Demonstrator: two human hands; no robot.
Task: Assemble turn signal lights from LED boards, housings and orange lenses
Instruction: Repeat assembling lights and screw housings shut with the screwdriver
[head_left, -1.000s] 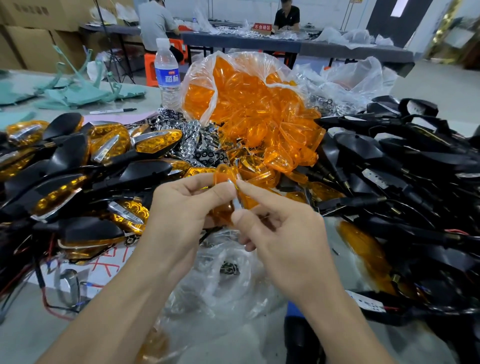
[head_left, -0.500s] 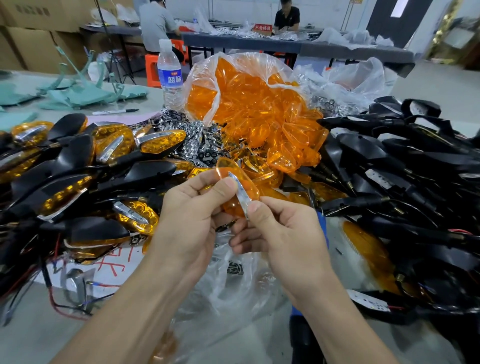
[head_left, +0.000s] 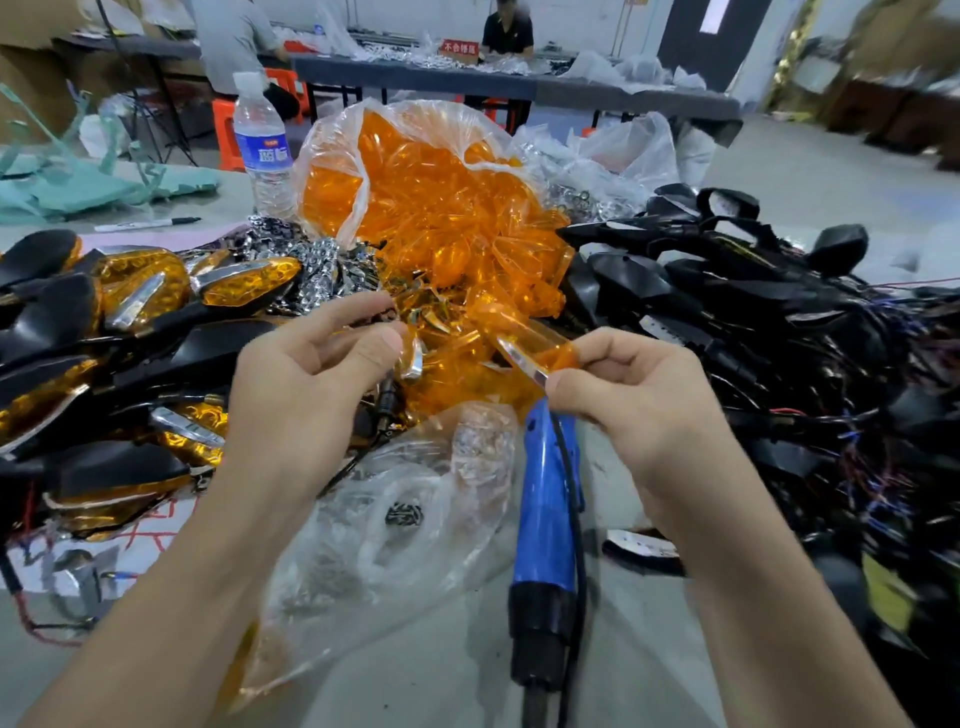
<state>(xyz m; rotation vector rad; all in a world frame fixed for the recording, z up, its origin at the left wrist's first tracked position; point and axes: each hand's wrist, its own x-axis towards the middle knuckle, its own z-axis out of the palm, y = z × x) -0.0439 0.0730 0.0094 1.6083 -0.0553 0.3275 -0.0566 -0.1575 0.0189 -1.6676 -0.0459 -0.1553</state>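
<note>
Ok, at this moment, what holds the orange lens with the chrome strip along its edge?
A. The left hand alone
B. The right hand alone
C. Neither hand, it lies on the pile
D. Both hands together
B: the right hand pinches the near end of the orange lens between thumb and fingers, while the left hand is apart from it, off to the side.

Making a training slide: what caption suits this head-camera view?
Right hand pinches an orange lens near a blue power tool, finished lights left, black housings right.
</note>
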